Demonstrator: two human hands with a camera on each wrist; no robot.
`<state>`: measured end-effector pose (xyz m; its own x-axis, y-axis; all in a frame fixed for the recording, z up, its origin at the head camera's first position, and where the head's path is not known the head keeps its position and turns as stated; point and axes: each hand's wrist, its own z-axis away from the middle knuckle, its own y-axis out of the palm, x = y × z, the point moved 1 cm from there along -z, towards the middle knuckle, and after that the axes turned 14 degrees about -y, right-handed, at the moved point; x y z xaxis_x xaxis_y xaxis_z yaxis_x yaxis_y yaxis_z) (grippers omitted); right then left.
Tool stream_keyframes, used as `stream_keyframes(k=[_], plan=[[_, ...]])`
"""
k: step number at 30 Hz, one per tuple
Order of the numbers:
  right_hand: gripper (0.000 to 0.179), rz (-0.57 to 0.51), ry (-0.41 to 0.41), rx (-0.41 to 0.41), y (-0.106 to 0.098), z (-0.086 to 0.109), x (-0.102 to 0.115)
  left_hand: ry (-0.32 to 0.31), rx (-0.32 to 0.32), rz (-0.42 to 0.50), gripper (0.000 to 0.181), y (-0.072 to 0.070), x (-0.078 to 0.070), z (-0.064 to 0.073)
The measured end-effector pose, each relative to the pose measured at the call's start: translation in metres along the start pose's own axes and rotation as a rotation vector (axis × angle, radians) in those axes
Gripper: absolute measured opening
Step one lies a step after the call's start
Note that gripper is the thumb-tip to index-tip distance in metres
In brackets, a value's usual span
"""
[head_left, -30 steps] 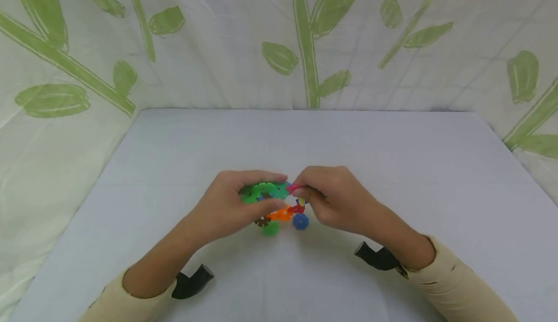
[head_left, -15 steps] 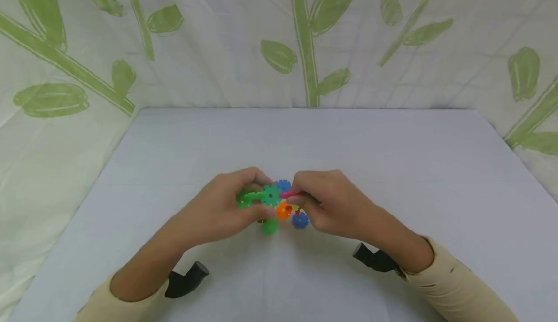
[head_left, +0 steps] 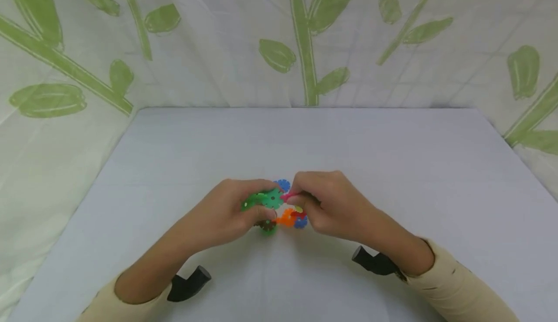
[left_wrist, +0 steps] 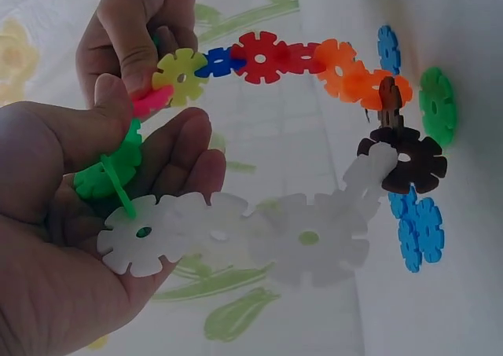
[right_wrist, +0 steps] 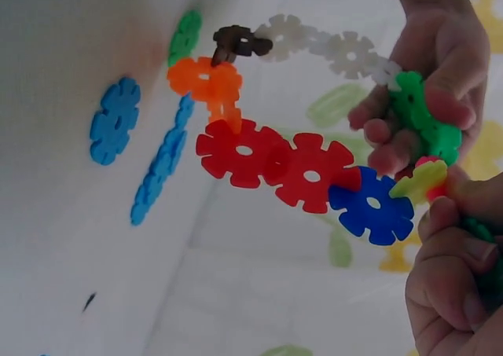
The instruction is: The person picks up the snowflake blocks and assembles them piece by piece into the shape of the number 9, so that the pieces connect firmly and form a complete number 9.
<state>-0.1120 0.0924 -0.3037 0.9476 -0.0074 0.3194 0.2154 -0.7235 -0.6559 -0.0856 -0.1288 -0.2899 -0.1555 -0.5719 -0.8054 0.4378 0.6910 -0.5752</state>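
1. Your left hand (head_left: 224, 210) sits at 9 o'clock of the disc chain (right_wrist: 312, 175), thumb and fingers curled in on its green discs (left_wrist: 110, 171)
2. Your right hand (head_left: 331, 201) is at 3 o'clock, thumb and forefinger pinching the pink disc (left_wrist: 152, 101), other fingers folded, a green piece (right_wrist: 481, 238) tucked in the palm
3. Pink disc meets the green discs at their 3 o'clock in head view; can't tell if slotted in
4. Disc chain hangs as a loop between your hands, over the near half of the white table (head_left: 279, 143)
5. Left wrist view, around the loop: yellow disc (left_wrist: 181, 78) at 10 to 11 o'clock, dark blue at 11, reds 12 to 1, oranges 2, browns 3, whitish discs (left_wrist: 141, 234) 5 to 8
6. Beyond the loop, same view: loose green disc (left_wrist: 438, 108) at 3 o'clock, light blue discs (left_wrist: 426, 229) at 2 and 4
7. Beige sleeves (head_left: 457, 283) on your forearms, black mounts (head_left: 192, 285) at both wrists
8. Leaf-painted cloth (head_left: 226, 36) at 12 o'clock behind the table
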Motion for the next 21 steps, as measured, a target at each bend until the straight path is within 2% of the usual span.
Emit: stream_keyframes(k=[7, 10, 11, 13, 15, 17, 19, 21], plan=[[0.028, 0.017, 0.026, 0.012, 0.002, 0.0, 0.002, 0.036, 0.013, -0.008, 0.023, 0.0, 0.001, -0.004], [0.027, 0.014, 0.027, 0.019, 0.002, -0.001, 0.002, 0.033, 0.01, -0.045, 0.026, -0.002, 0.0, -0.003], [0.025, 0.005, 0.029, 0.015, 0.002, -0.002, 0.001, 0.03, -0.015, -0.074, 0.028, -0.004, -0.001, -0.002], [0.021, -0.028, 0.058, -0.01, 0.001, -0.003, -0.002, 0.045, -0.114, -0.141, 0.037, -0.007, -0.004, 0.0], [0.016, -0.058, 0.114, -0.046, -0.002, -0.003, -0.007, 0.103, -0.271, -0.216, 0.048, -0.01, -0.008, 0.002], [0.011, -0.105, 0.206, -0.087, -0.005, -0.003, -0.012, 0.215, -0.469, -0.277, 0.055, -0.01, -0.013, 0.005], [0.008, -0.147, 0.315, -0.122, -0.007, 0.0, -0.018, 0.354, -0.639, -0.307, 0.051, -0.009, -0.016, 0.007], [0.005, -0.197, 0.403, -0.152, -0.009, 0.002, -0.024, 0.463, -0.717, -0.307, 0.041, -0.006, -0.018, 0.008]])
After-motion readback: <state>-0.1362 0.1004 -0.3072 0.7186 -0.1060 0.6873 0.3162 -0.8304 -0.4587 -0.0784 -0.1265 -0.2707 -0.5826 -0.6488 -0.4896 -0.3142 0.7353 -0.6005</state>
